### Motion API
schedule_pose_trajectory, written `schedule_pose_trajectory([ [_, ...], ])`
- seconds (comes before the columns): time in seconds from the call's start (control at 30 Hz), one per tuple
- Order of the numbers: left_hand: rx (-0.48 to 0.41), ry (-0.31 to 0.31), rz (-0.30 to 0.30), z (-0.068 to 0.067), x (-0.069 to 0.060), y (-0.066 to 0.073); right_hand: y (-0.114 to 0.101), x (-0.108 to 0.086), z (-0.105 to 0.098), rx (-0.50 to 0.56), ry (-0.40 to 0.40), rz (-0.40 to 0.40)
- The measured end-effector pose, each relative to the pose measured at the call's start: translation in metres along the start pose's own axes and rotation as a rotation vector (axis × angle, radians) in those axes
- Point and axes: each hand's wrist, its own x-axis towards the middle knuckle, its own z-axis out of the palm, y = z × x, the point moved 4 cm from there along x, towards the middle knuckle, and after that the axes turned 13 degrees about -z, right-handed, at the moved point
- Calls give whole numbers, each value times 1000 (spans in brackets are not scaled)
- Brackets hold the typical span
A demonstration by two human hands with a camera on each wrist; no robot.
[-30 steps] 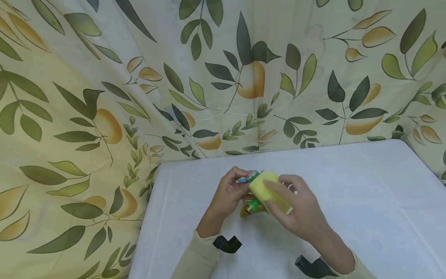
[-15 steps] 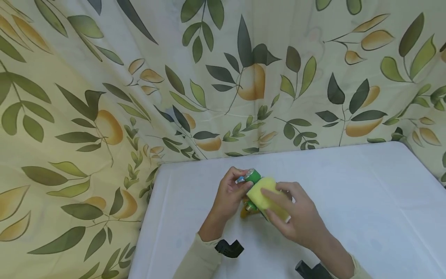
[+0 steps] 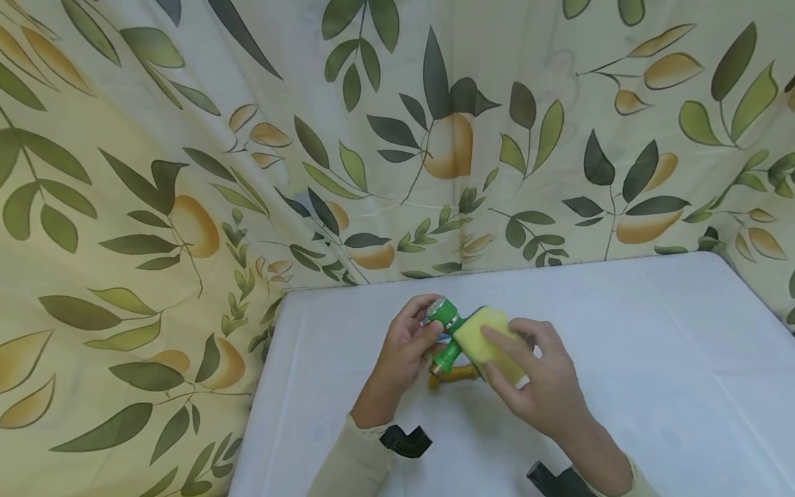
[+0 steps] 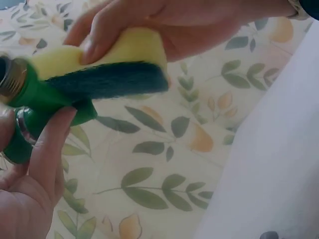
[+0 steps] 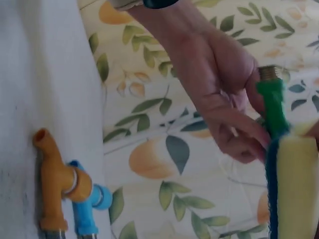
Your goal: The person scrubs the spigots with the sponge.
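My left hand pinches a green plastic tap with a threaded metal end, above the table. My right hand grips a yellow sponge with a dark green scouring side. In the left wrist view, the scouring side lies against the tap's body, hiding part of it. The threaded end stands up past the left fingers in the right wrist view. Below the hands, an orange tap and a blue tap lie side by side on the table; the head view shows them only in part.
A white-covered table spreads out under both hands. Behind it and along its left side hangs a curtain printed with leaves and fruit. Each wrist carries a black camera mount.
The green tap has turned in my left hand, so its round knob and threaded end now show. The sponge dipped toward me, then shifted up and to the right.
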Motion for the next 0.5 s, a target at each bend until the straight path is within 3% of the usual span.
schedule_pose_trajectory([
  [0.07,-28,0,-20,1,0,-1,-1,-1,0,0,38,26],
  [0.13,-52,-7,-26,3,0,-3,-5,-2,3,29,53,-3],
  [0.3,-118,-19,5,9,2,-9,-10,-4,7,44,112,-28],
  [0.5,-216,76,-6,12,3,-18,-12,-3,8,128,131,-85],
])
